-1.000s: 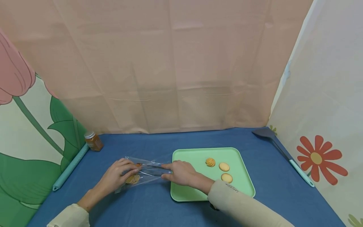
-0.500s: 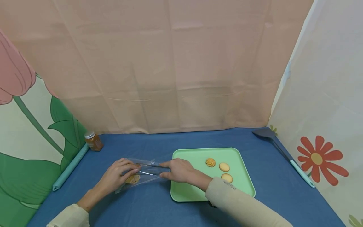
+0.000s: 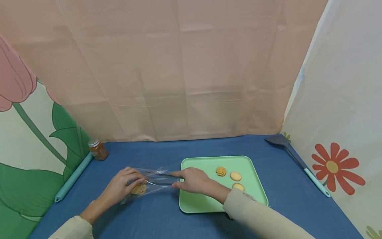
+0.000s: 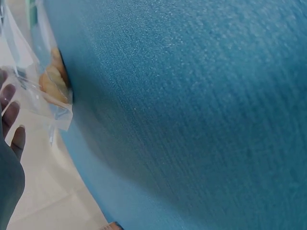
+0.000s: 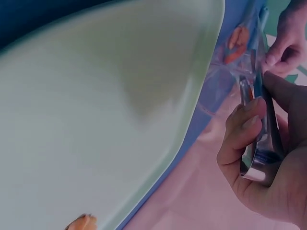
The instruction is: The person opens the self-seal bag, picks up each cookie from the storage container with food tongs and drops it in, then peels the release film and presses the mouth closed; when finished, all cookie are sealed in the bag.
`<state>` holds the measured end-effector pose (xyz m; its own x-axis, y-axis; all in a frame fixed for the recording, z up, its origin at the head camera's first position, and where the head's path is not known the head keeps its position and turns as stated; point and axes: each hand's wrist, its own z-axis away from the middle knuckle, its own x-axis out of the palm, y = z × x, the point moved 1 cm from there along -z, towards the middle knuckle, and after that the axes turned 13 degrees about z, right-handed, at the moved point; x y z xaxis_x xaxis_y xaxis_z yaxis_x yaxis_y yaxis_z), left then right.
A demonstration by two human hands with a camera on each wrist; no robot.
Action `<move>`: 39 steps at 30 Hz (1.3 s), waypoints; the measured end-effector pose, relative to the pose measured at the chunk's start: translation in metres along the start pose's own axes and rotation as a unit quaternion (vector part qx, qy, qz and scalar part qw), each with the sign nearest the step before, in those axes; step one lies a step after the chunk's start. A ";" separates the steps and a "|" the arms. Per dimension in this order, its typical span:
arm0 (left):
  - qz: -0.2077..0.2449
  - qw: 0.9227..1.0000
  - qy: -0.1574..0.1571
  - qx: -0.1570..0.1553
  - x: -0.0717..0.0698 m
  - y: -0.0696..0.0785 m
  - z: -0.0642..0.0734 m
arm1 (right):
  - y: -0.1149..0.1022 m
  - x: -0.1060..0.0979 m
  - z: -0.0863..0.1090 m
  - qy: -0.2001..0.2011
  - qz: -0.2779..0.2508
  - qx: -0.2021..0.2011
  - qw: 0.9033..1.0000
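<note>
My left hand (image 3: 123, 181) pinches the rim of a clear plastic bag (image 3: 156, 190) between thumb and fingers. Inside it lie round cookies (image 3: 139, 189), also seen through the film as cookies (image 4: 53, 84) in the left wrist view. Metal tongs (image 5: 263, 170) are gripped in my right hand (image 3: 194, 180), their bent end in the palm. The arms of the tongs reach left into the bag's mouth, where a bit of orange shows near the tips, partly hidden by shiny film. My right hand is above the left edge of a green tray (image 3: 191, 204).
On the tray lie a swirled cookie (image 3: 221, 171) and two smooth oval cookies (image 3: 235, 176). A spatula (image 3: 293, 159) lies along the right wall. At the left are a jar (image 3: 98, 150) with a silver lid and a long turquoise rod (image 3: 73, 177). Blue cloth (image 3: 143, 222) covers the table.
After a slight move left, my right hand has drawn back a little to the right with the tongs. The bag's upper film has shifted; my left hand stays in place.
</note>
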<state>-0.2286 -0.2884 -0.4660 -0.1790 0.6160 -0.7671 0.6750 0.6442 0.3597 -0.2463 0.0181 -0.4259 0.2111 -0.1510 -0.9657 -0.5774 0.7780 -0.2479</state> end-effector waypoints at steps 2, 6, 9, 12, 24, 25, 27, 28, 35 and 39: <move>0.001 1.000 0.000 -0.003 0.000 0.000 0.001 | 0.004 -0.001 0.005 -0.002 -0.007 -0.002 1.000; 0.005 1.000 0.000 0.000 0.000 0.000 0.001 | 0.015 -0.005 0.018 -0.008 -0.029 -0.006 1.000; 0.005 1.000 0.000 0.006 -0.001 0.000 0.000 | 0.022 -0.009 0.028 -0.007 -0.041 -0.005 0.999; 0.008 1.000 -0.001 0.008 -0.002 0.000 0.000 | 0.030 -0.013 0.038 -0.004 -0.052 -0.003 0.999; 0.003 1.000 0.000 0.003 0.002 -0.002 0.002 | 0.065 -0.040 0.093 0.006 -0.078 0.016 0.997; 0.003 1.000 0.000 0.002 0.002 -0.002 0.002 | 0.069 -0.042 0.098 0.010 -0.074 0.022 0.997; 0.002 1.000 0.000 -0.001 0.002 -0.003 0.003 | 0.078 -0.045 0.107 0.014 -0.074 0.031 0.997; 0.002 1.000 -0.001 -0.002 0.003 -0.003 0.004 | 0.082 -0.047 0.111 0.014 -0.079 0.035 0.996; 0.006 1.000 -0.006 -0.003 0.004 -0.004 0.004 | 0.109 -0.051 0.140 0.018 -0.084 0.059 0.995; 0.011 1.000 -0.006 -0.006 0.004 -0.004 0.004 | 0.119 -0.047 0.154 0.016 -0.071 0.084 0.994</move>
<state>-0.2288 -0.2901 -0.4728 -0.1551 0.6247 -0.7653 0.6705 0.6355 0.3829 -0.2036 0.2113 -0.3984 0.2547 -0.2833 -0.9246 -0.4035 0.8378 -0.3679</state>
